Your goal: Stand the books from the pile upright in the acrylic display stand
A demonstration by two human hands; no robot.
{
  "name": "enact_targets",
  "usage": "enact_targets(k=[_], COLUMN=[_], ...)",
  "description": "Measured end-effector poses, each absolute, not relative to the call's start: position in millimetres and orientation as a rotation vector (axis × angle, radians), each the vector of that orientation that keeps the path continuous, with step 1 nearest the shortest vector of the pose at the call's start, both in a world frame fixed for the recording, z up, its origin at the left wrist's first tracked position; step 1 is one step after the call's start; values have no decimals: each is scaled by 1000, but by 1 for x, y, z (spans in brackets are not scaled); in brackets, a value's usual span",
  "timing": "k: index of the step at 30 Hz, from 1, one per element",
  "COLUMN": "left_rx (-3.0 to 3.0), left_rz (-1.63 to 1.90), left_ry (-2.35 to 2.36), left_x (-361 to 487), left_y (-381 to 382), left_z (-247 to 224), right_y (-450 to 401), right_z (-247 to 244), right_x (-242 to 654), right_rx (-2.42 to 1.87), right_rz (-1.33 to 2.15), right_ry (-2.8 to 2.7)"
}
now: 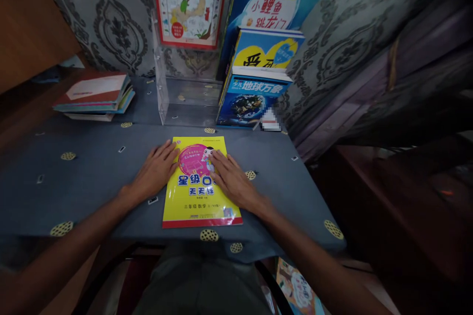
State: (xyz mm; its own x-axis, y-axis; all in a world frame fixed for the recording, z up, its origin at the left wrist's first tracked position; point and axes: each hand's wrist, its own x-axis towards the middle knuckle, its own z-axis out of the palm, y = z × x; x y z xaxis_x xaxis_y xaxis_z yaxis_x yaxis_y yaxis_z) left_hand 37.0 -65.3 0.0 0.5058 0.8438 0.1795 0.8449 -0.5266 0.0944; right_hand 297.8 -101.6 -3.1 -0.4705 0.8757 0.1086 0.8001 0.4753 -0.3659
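Note:
A yellow workbook (201, 209) with a pink circle and blue Chinese lettering lies closed on the table, near its front edge. My left hand (155, 167) rests at the workbook's left edge, fingers stretched out and their tips on the cover. Across the upper right of the cover lies my right hand (234, 177), flat with the fingers extended, hiding part of the title. Neither hand grips anything.
Behind the workbook stands a clear acrylic book rack (188, 110). Blue picture books (249, 101) fill its right side, and a red-framed book (190, 5) stands upright at its back. A stack of books (96, 93) lies at the back left. Patterned curtains (118, 19) hang behind.

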Motion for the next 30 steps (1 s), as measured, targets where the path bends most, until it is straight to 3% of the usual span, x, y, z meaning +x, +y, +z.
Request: enact_targets(k=[5, 10, 20, 26, 30], left_rx=[-2998, -3235, -3276, -2861, -3000], left_rz=[-170, -278, -469, -633, -1067], left_ry=[-1178, -976, -1154, -1765, -1969], left_x=[42, 44, 42, 31, 33], left_y=[-101, -136, -138, -114, -96], left_z=[-1, -1, -3, -11, -4], right_y=[-103, -104, -180, -184, -168], right_z=[-6, -6, -5, 1, -2], right_x=[298, 296, 306, 325, 324], right_rx=[-1450, -1455, -1386, -1429, -1447], right_rz=[336, 306, 333, 466, 479], right_ry=[-2420, -2415, -2485, -2397, -2324])
